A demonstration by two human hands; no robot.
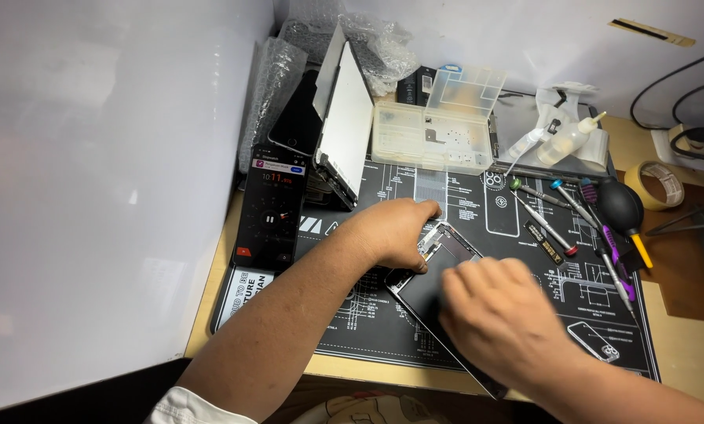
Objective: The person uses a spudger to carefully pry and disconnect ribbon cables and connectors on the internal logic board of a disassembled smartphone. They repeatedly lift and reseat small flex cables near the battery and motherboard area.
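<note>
The opened phone [438, 275] lay on the black work mat [367, 314], near the mat's front edge, which ran close to the table [682, 345] edge facing the person. Its long axis ran diagonally, from upper left beside the left hand [395, 232] down to lower right, where its corner reached past the mat's front edge. The left hand rested on the phone's upper end, fingers [415, 263] curled down onto the frame, pinning it. The right hand [497, 314] lay over the phone's middle and lower part; it was blurred, and whether its fingers gripped anything could not be told.

Open mat lay left of the phone, toward a dark phone with a lit screen [269, 206] standing at the left edge. To the right, screwdrivers [548, 228] and a black air blower [620, 206] crowded the mat. Behind stood a clear parts box [434, 137] and a propped white panel [344, 126].

The right hand hid most of the phone's interior.
</note>
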